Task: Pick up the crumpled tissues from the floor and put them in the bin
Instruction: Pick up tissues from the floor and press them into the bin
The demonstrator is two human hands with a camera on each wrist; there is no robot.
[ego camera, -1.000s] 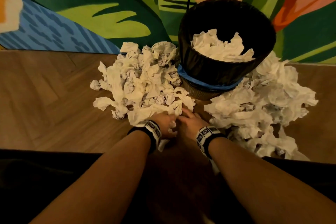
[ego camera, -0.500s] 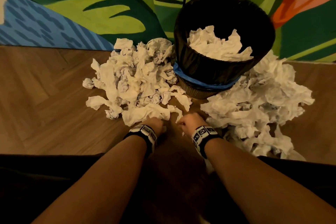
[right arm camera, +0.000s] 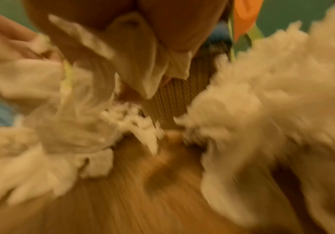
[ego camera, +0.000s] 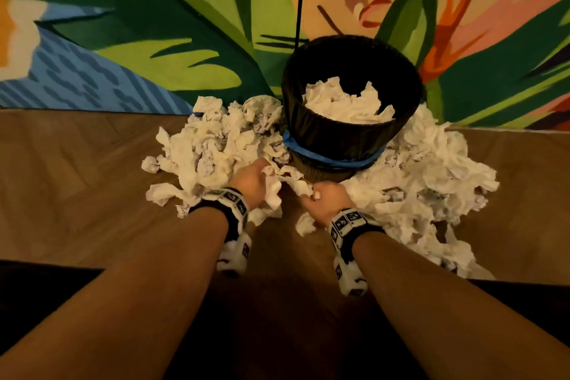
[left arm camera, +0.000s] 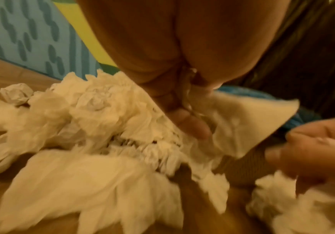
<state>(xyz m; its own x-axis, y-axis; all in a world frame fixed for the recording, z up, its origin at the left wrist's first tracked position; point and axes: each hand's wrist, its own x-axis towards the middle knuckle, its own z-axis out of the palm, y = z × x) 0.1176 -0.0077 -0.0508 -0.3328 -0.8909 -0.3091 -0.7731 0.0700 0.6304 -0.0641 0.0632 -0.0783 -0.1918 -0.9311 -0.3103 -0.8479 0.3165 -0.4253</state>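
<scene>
Both hands (ego camera: 251, 179) (ego camera: 328, 202) now lifted, gripping tissues (ego camera: 274, 191) before bin (ego camera: 339, 139).

Both bare forearms reach out from six o'clock toward twelve, running nearly side by side and closing in at the wrists, each of which wears a black-and-white patterned band. The left hand (ego camera: 251, 180) sits at about eleven o'clock of the right, its fingers (left arm camera: 190, 125) curled around a tissue (ego camera: 273, 191). The right hand (ego camera: 327, 200) is bunched into a loose fist, pinching a tissue scrap (right arm camera: 142, 63) against the palm.
</scene>
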